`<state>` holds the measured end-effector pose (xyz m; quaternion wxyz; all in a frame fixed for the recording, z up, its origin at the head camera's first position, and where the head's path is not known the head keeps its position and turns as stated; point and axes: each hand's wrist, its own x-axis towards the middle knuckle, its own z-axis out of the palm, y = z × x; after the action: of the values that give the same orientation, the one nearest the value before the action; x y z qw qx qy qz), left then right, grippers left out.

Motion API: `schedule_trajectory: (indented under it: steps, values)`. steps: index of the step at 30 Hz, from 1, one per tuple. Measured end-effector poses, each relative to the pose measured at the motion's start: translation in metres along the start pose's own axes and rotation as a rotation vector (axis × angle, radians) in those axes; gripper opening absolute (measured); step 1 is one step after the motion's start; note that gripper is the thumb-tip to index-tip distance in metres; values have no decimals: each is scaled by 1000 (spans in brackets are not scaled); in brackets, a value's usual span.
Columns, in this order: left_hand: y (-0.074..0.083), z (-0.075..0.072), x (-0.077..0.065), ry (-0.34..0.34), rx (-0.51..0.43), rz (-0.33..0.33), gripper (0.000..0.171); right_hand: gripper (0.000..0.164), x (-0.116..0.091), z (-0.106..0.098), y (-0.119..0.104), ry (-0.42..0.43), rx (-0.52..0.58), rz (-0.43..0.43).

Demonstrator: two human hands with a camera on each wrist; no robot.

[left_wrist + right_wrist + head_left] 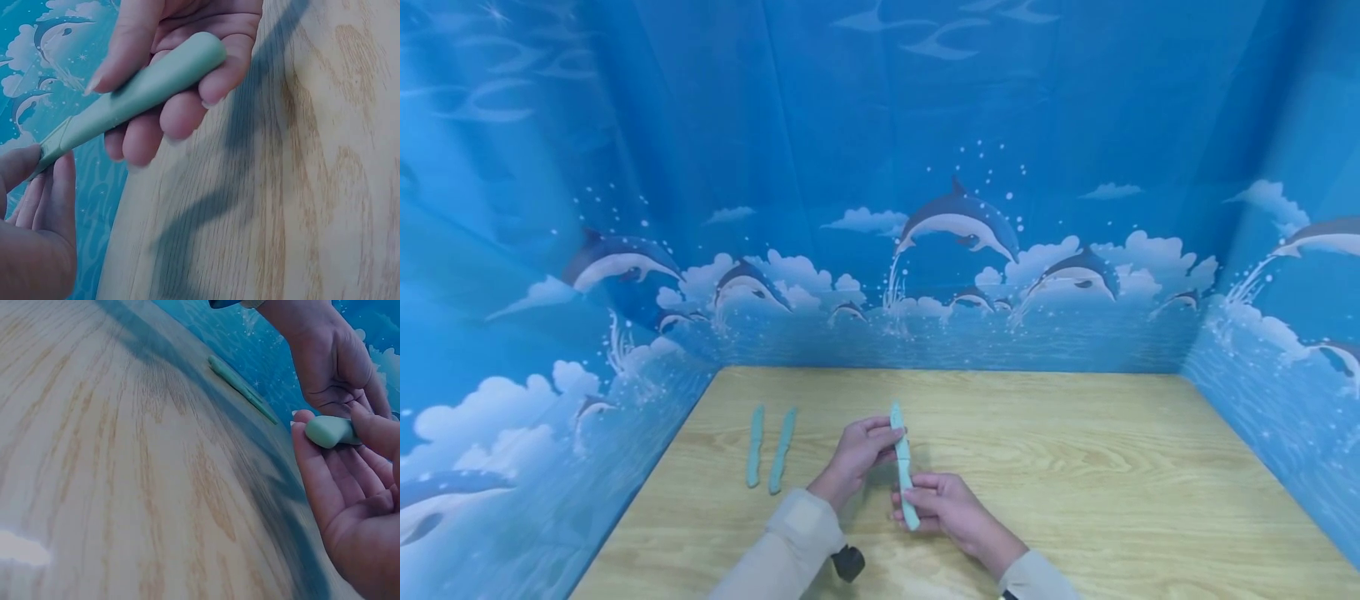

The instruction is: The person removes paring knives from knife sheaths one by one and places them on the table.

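"Dolphin-printed blue sheeting [970, 100] surrounds a wood-grained tabletop [1112, 467]. What lies between the hands?"

"One pale green knife [904, 467], held above the tabletop. The left hand [859, 450] pinches its blade portion between thumb and fingers; the right hand [951, 508] grips its handle, which lies across the fingers beneath the thumb."

"Is the blade portion a sheath containing a blade?"

"That cannot be told."

"And elsewhere?"

"Left of the left fingers, well apart, lie an outer knife [756, 447] and an inner knife [782, 451], both green."
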<state>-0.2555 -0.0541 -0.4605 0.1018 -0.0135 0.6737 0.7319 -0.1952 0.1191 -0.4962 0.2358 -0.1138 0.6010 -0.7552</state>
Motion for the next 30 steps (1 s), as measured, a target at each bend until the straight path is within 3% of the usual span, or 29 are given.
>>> schedule_trajectory:
  steps: [18,30]
  values:
    - [1,5,-5,-25,98,14,35,40,-8,-1,0,36,-94,19]
    - [5,14,-9,17,152,14,33,36,-10,1,0,67,-92,37]
